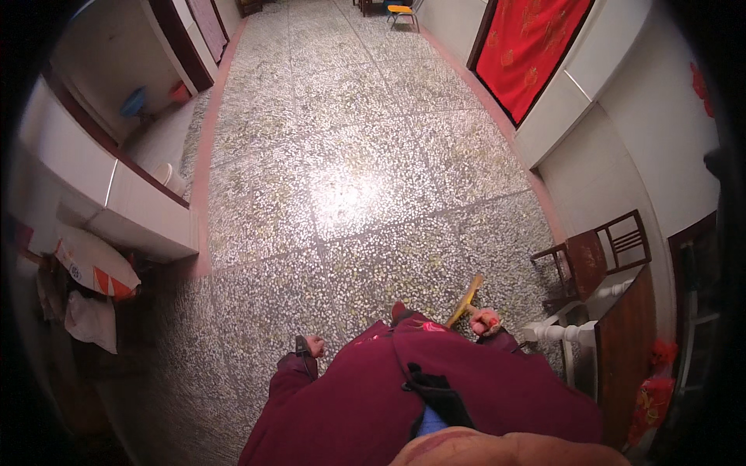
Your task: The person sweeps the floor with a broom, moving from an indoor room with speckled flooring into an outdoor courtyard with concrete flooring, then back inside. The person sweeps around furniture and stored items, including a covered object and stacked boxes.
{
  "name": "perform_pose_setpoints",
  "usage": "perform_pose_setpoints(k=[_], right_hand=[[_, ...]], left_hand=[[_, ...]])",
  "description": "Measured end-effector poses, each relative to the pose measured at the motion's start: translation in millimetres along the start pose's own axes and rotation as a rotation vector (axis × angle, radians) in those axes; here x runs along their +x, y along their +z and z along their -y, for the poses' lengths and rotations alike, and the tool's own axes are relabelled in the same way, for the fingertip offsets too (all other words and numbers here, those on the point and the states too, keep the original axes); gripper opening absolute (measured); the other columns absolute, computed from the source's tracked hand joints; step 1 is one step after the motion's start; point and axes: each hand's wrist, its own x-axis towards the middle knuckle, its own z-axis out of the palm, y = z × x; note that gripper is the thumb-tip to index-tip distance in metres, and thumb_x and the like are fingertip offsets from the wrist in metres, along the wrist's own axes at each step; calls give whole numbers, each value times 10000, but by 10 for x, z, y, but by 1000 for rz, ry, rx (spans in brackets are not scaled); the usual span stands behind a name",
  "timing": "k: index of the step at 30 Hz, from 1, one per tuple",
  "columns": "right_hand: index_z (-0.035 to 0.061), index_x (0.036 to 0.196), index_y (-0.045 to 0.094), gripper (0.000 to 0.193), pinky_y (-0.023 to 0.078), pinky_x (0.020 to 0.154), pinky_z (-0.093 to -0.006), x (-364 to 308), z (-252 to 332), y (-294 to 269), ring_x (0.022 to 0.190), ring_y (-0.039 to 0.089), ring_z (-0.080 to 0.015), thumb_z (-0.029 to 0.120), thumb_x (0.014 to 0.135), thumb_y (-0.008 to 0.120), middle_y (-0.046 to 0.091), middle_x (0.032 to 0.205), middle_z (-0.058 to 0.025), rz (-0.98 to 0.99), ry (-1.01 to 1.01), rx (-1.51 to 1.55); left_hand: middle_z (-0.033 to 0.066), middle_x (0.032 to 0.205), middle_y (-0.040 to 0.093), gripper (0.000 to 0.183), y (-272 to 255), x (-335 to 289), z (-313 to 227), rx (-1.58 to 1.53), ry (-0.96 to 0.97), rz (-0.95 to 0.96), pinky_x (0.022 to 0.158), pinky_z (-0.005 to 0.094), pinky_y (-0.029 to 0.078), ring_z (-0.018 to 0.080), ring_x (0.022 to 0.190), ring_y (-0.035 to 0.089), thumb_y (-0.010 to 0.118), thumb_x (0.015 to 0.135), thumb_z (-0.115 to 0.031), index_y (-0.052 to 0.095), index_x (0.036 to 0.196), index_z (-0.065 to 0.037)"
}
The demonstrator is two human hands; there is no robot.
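Note:
My right hand [485, 321] is closed round a yellow T-shaped tool [465, 301], held out in front of my body at the right. Its long, narrow yellow head slants up and away over the floor; the exact kind of tool cannot be told. My left hand [315, 346] hangs low beside my dark red coat [373, 396], a black band at its wrist. Its fingers look curled in, and nothing shows in them. Neither hand touches the furniture or the walls.
A speckled stone floor [342, 194] runs ahead between white walls. To the right stand a dark wooden chair [587, 260] and a white baluster [563, 332]. A red door curtain [532, 46] hangs farther along. Sacks [97, 264] lie at the left, near a doorway with a white bucket [167, 177].

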Motion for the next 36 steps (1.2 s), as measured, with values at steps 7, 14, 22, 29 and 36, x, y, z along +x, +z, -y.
perform_pose_setpoints(k=[7,14,22,29,36], right_hand=[[36,520,487,272,370,437,-257,1366,-433,97,469,477,-123,222,694,582,471,493,-42,-123,238,62],[42,500,422,156,363,432,-280,3070,-653,177,433,435,-156,57,639,492,438,494,-45,-167,580,655],[32,696,427,77,365,430,-215,4392,-605,328,437,399,-109,-33,676,391,363,497,11,-193,743,878],[-14,913,394,187,433,477,-221,5494,-334,523,479,464,-100,24,730,385,455,593,-33,-575,918,1497],[-10,583,464,140,428,523,-243,6589,-234,749,584,487,-144,-30,708,402,482,609,-89,-69,281,15]], left_hand=[[139,622,576,276,-367,464,-934,199,-42,-21,442,327,462,221,511,578,440,808,-177,543,892,65],[146,723,596,295,-579,733,-2291,240,-14,-86,530,328,478,227,628,602,420,833,-192,507,980,48],[151,725,596,274,-1033,1535,-2820,144,-85,-11,515,312,484,217,598,595,415,826,-192,521,930,38],[105,605,576,285,-1773,2680,-3283,268,-32,-45,476,315,456,196,526,571,446,812,-241,554,857,20],[136,691,588,271,-2673,3861,-4305,-182,22,-83,477,304,486,202,535,581,443,819,-217,522,913,25]])
